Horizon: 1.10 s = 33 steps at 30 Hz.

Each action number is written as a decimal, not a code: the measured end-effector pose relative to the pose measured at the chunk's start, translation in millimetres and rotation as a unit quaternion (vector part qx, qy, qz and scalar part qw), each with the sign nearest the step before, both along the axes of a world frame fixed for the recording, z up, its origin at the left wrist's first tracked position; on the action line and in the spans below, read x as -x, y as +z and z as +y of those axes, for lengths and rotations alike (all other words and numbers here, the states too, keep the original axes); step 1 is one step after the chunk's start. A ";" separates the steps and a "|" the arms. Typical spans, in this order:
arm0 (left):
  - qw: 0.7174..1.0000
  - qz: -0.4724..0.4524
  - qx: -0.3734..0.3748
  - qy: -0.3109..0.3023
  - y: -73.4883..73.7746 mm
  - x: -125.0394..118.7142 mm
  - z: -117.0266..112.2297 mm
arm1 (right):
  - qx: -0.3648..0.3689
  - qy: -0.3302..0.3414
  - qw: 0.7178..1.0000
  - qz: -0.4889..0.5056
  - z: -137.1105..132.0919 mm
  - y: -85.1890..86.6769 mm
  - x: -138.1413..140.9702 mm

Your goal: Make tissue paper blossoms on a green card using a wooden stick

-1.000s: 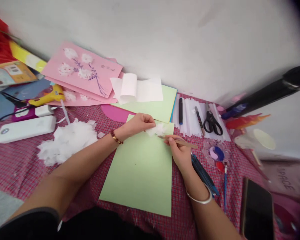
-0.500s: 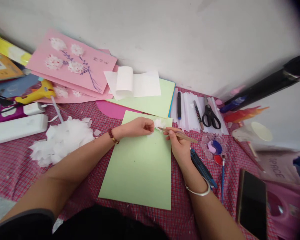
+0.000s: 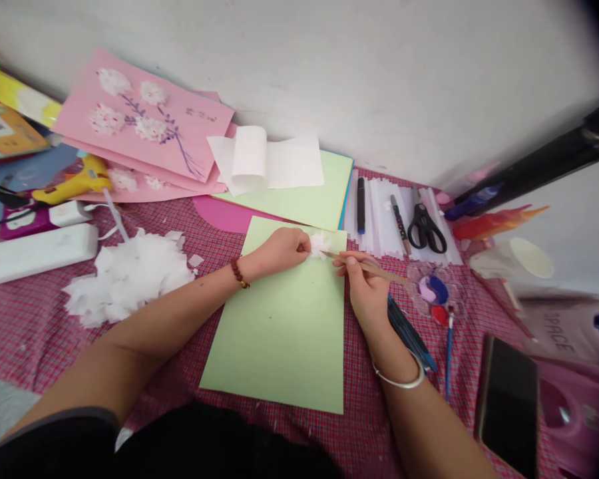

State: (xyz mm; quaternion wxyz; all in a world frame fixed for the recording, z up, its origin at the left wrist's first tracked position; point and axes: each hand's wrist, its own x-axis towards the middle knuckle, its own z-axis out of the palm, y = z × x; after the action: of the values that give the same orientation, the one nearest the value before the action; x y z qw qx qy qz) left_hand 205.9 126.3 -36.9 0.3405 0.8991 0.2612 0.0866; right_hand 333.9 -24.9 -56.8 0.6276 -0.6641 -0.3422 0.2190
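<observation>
A light green sheet of paper [image 3: 284, 332] lies in front of me, with a small white ruffled paper flower [image 3: 321, 243] near its top edge. My left hand [image 3: 287, 247] is closed beside the flower's left side; whatever its curled fingers hold is hidden. From the right, my right hand [image 3: 367, 276] grips a thin, pointed, wood-coloured stick [image 3: 392, 273], its dark tip at the flower's lower edge. A heap of white tissue paper squares [image 3: 132, 279] sits left of my forearm.
Behind stand a pink card with paper flowers [image 3: 180, 110] and a curled white paper strip [image 3: 294, 163]. Scissors [image 3: 426, 229], a black marker [image 3: 361, 206], a paint palette [image 3: 432, 289] and a phone [image 3: 508, 399] are on the right. A yellow glue gun [image 3: 74, 183] lies on the left.
The camera view has shifted slightly. Both hands stay at the flower, and the stick's tip remains against it; more of the flower now shows between them.
</observation>
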 end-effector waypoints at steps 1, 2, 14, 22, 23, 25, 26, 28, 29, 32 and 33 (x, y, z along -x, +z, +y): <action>1.000 -0.001 -0.005 0.000 -1.0 -0.6 -0.3 | -0.008 -0.003 1.000 -0.002 -0.7 0.3 0.2; 1.000 -0.004 -0.007 0.001 -2.2 -1.1 -0.6 | -0.014 -0.002 1.000 -0.003 -1.5 0.6 0.5; 0.996 -0.008 0.088 -0.014 -0.9 -0.2 11.9 | 0.027 0.059 0.997 -0.035 -1.2 -7.7 2.2; 0.994 -0.002 0.062 -0.089 -0.8 1.4 18.1 | 0.029 0.022 0.999 -0.028 6.4 -5.1 1.1; 0.993 -0.005 0.063 -0.096 -0.8 1.4 18.2 | 0.030 0.023 0.999 -0.028 7.1 -4.8 1.0; 0.994 -0.007 0.068 -0.088 -0.5 0.8 17.7 | 0.032 0.024 0.999 -0.031 7.3 -3.9 1.0; 0.995 -0.006 0.069 -0.075 -0.2 0.2 17.1 | 0.030 0.022 0.999 -0.032 6.8 -3.2 1.1; 0.997 -0.003 0.071 -0.041 -0.3 -1.2 15.8 | 0.019 0.015 0.999 -0.032 4.4 -1.6 1.8; 0.997 0.000 0.072 -0.028 -0.8 -2.0 15.4 | 0.009 0.011 0.999 -0.031 2.9 -0.8 2.4; 0.997 0.002 0.076 -0.016 -3.8 -3.4 15.6 | -0.009 0.016 0.999 -0.026 -1.2 0.4 4.8; 0.997 0.001 0.075 -0.017 -4.8 -3.5 16.0 | -0.008 0.023 0.999 -0.027 -1.9 0.1 5.6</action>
State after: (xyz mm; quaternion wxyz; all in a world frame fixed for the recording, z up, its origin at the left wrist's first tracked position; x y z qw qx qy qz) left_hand 209.4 142.2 -41.7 0.4084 0.8754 0.2515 0.0602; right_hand 328.3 -26.8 -56.7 0.6185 -0.6562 -0.3762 0.2129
